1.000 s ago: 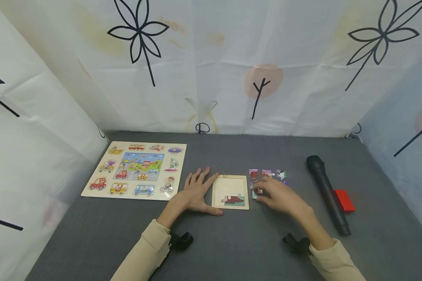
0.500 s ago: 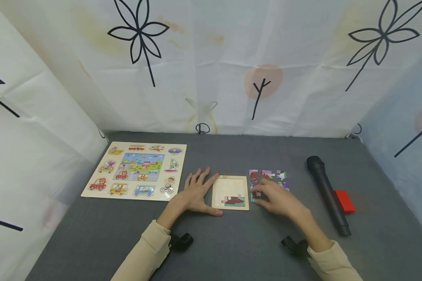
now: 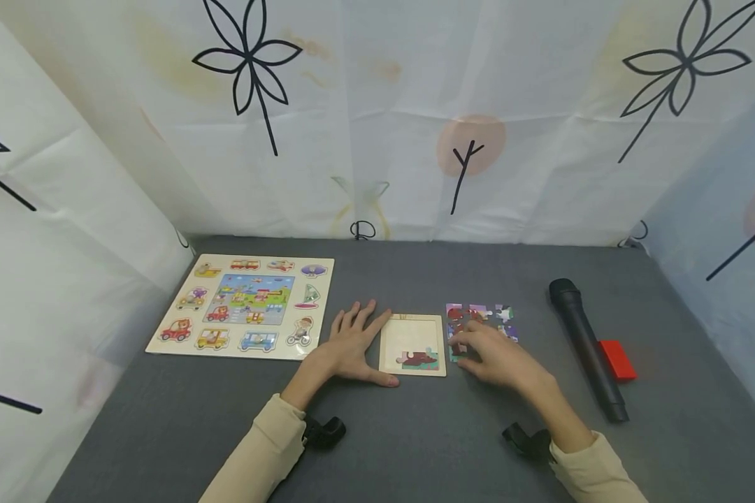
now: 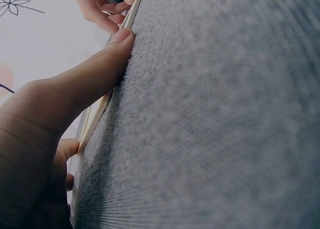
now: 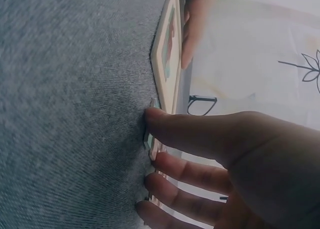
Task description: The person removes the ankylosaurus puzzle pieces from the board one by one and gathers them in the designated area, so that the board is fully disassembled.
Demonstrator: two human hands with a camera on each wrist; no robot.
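A small square wooden puzzle tray [image 3: 411,332] lies on the grey table in front of me. In its lower right corner sit a few joined jigsaw pieces [image 3: 418,359] in dark red and teal. My left hand [image 3: 354,349] spreads along the tray's left side, thumb at the near edge and index finger by the far left corner. Just right of the tray, my right hand [image 3: 497,353] pinches a teal-edged puzzle piece [image 5: 150,139] between thumb and index finger, low at the cloth. Several loose puzzle pieces [image 3: 478,311] lie beyond and partly under that hand.
A large vehicle puzzle board [image 3: 258,300] lies at the back left, close to the left hand. On the right a black microphone [image 3: 588,349] rests beside a red block [image 3: 617,360]. White printed cloth [image 3: 377,126] walls the table's back and sides.
My right hand has shifted slightly left and toward me, its fingertips closer to the tray, and then stays put. The left hand and tray hold their place.
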